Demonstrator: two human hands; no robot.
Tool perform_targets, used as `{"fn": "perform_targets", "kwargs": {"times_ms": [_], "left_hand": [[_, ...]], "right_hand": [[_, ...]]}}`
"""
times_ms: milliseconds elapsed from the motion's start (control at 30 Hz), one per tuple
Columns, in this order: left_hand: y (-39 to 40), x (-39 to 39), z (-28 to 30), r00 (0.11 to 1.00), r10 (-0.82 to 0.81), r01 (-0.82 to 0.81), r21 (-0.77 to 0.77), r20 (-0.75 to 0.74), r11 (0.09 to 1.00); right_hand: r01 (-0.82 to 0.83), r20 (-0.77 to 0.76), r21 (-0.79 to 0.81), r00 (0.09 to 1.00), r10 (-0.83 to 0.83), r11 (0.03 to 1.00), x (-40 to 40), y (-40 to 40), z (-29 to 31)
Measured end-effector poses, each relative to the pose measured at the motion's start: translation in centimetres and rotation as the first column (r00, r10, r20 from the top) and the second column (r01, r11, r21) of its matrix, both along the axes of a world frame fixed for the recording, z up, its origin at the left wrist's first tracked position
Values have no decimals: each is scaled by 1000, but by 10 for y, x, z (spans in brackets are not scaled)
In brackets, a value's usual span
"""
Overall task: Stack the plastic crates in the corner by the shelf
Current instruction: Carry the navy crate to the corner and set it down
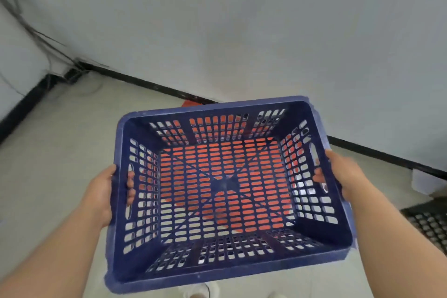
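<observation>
I hold a dark blue perforated plastic crate (225,271) level in front of me, seen from above. My left hand (106,191) grips its left wall, fingers through the handle slot. My right hand (343,176) grips the right wall the same way. Beneath it sits a red crate (188,103); its red shows through the blue crate's holes and at a corner past the far rim, close to the wall. I cannot tell whether the two crates touch.
A pale wall with a black skirting board (145,83) runs behind, meeting another wall at the corner on the far left, where cables (72,72) lie. A dark crate (430,227) sits on the floor at the right edge, a pale box (428,180) beyond it.
</observation>
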State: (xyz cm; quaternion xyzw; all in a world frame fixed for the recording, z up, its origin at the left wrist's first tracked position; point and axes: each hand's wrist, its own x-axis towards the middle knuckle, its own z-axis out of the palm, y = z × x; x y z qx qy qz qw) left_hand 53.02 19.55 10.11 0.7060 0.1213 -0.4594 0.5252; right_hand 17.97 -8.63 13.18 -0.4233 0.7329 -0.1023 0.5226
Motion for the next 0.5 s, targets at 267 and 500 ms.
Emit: {"fn": "perform_targets", "kwargs": {"times_ms": [267, 500], "left_hand": [[111, 122, 20, 956, 292, -292, 22, 34, 956], [192, 189, 25, 855, 509, -513, 19, 102, 858]], "right_hand": [[-255, -5, -28, 967, 255, 967, 207, 26, -3], [-448, 3, -52, 894, 449, 893, 368, 60, -3]]}}
